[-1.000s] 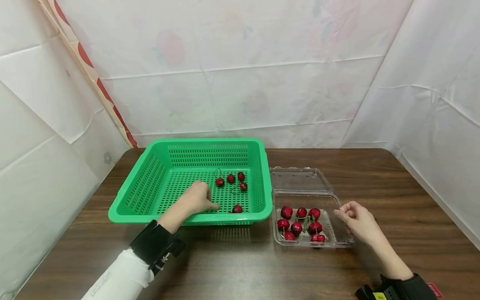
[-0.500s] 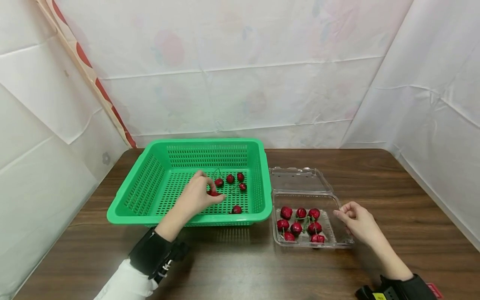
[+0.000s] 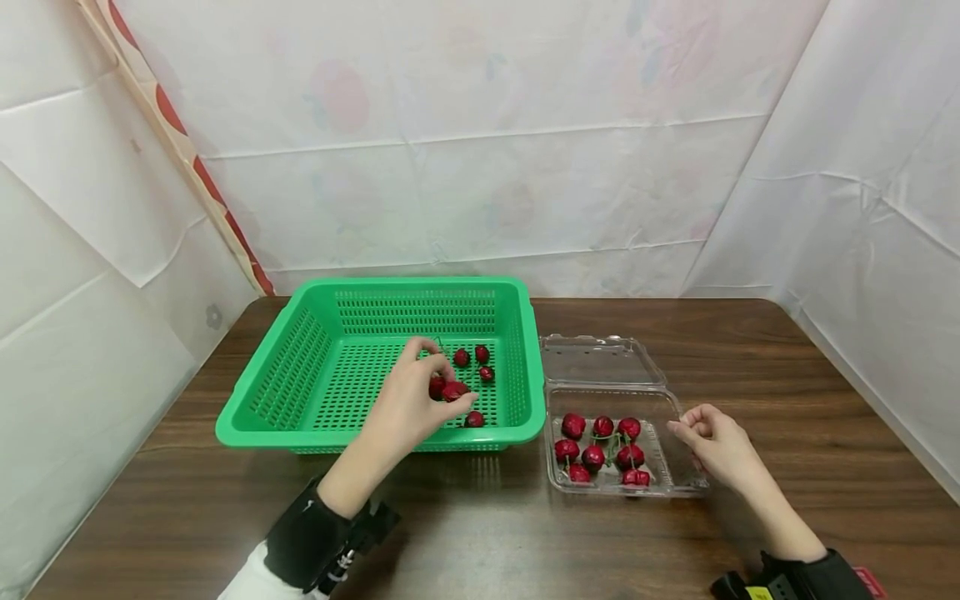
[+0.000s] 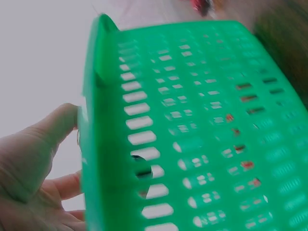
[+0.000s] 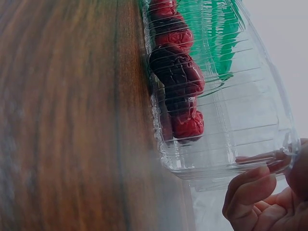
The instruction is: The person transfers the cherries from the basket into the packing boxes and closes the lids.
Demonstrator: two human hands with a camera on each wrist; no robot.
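My left hand (image 3: 408, 400) is over the green plastic basket (image 3: 258, 437), holding a dark red cherry (image 3: 454, 391) between thumb and fingers, with a second cherry (image 3: 437, 387) against it in the same grip. The basket wall (image 4: 110, 144) hides the fingertips in the left wrist view. Several more cherries (image 3: 461, 357) lie on the basket floor. To the right, my right hand (image 3: 712, 440) pinches the side rim of a clear plastic clamshell box (image 3: 678, 477). Several cherries (image 3: 592, 457) with green stems lie in it. The right wrist view shows fingers (image 5: 250, 192) at its clear corner.
The clamshell's lid (image 3: 600, 360) lies folded back behind the box, beside the basket's right wall. Brown wood-grain table (image 3: 480, 533) runs in front of both containers. White sheets (image 3: 465, 150) hang behind and at both sides.
My left hand has risen from the basket's near floor and moved right, now with two cherries in its fingers. The right hand stays at the box rim.
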